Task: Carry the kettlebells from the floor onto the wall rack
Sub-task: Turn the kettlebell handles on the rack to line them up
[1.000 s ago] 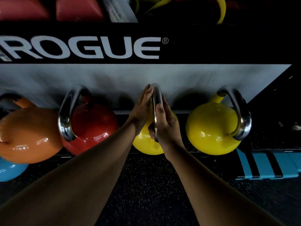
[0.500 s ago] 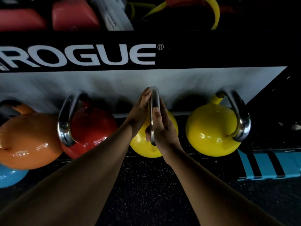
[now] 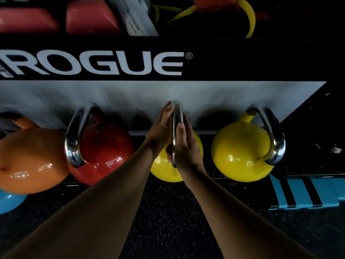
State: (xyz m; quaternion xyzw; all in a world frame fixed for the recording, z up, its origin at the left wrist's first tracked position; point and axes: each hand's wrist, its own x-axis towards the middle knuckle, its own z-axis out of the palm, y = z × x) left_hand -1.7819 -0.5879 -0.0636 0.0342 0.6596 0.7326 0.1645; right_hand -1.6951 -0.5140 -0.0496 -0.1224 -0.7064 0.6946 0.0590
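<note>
Head view looks down two bare forearms that reach away over a dark speckled floor [image 3: 168,212]. At their far ends, the left hand [image 3: 160,128] and the right hand [image 3: 186,146] press flat against either side of a steel handle [image 3: 177,116], fingers extended rather than curled, sandwiching it between the palms. That handle belongs to a yellow kettlebell [image 3: 164,169], which sits on the low black shelf [image 3: 298,172] of the rack, its body mostly hidden behind the hands. Just right of it stands a second yellow kettlebell [image 3: 240,152]; to the left a red kettlebell [image 3: 104,152], then an orange kettlebell [image 3: 31,157], with a blue kettlebell [image 3: 9,202] at the near left edge. Right of the shelf lies a blue-and-black striped block [image 3: 302,193]. Farther back runs a grey panel [image 3: 130,96], then a black beam [image 3: 242,60] lettered ROGUE, and beyond it red pads [image 3: 89,19] and a yellow band [image 3: 250,17].
</note>
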